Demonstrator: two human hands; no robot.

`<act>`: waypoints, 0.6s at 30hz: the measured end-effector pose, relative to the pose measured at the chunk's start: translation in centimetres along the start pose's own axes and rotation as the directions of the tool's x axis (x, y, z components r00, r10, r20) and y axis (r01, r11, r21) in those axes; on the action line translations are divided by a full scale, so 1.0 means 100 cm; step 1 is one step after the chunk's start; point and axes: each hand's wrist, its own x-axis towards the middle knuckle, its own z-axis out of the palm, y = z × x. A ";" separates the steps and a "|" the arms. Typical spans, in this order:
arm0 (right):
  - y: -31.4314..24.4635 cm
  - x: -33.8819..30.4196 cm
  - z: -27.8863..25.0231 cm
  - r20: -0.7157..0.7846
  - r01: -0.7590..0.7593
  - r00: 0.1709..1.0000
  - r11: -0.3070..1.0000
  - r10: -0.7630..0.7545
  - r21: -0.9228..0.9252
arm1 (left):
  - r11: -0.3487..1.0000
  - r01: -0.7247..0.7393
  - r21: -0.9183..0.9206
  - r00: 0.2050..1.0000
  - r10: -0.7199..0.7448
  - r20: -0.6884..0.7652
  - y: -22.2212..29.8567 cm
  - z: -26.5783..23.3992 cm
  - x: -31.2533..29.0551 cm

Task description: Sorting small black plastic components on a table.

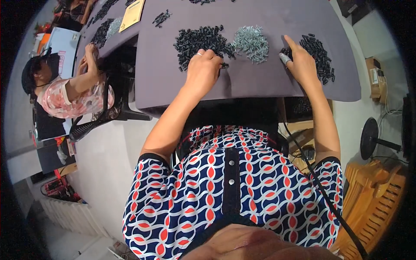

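Note:
On the grey-covered table (167, 86), a pile of small black parts (197, 41) lies beside a smaller heap of clear or silvery pieces (251, 43). My left hand (203, 71), with a ring on one finger, is curled at the near edge of the black pile. Its fingertips close on a small black part (224, 66). To the right, my right hand (302, 67) rests by a second black pile (318, 60), index finger stretched forward and thumb apart. A silvery wrap (284, 58) covers the thumb tip. No part shows in that hand.
At the left, another person (73, 93) sits at a neighbouring table with similar piles. A yellowish envelope or pad (131, 15) lies near the tables' junction. A few loose black parts (161, 18) lie farther back. A black cable (320, 186) hangs at my right, above a wooden chair (372, 208).

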 end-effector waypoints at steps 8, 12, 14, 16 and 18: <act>0.009 0.004 0.000 -0.041 -0.025 0.999 1.000 0.024 -0.013 | 1.000 0.010 -0.006 0.995 -0.010 0.102 -0.009 0.002 0.009; -0.028 -0.006 -0.006 -0.218 0.183 0.966 0.966 -0.142 0.180 | 0.999 0.033 -0.039 0.992 -0.028 0.127 -0.008 0.002 0.011; -0.046 -0.010 0.007 -0.094 0.265 0.964 0.918 -0.248 0.294 | 0.999 0.044 -0.018 0.991 -0.041 0.127 -0.007 0.001 0.010; -0.065 -0.009 0.010 -0.092 0.341 0.940 0.891 -0.328 0.301 | 0.998 0.048 -0.035 0.991 -0.043 0.130 -0.008 0.002 0.009; -0.073 -0.007 0.020 -0.101 0.361 0.933 0.899 -0.347 0.247 | 0.997 0.053 -0.048 0.990 -0.046 0.132 -0.011 0.002 0.011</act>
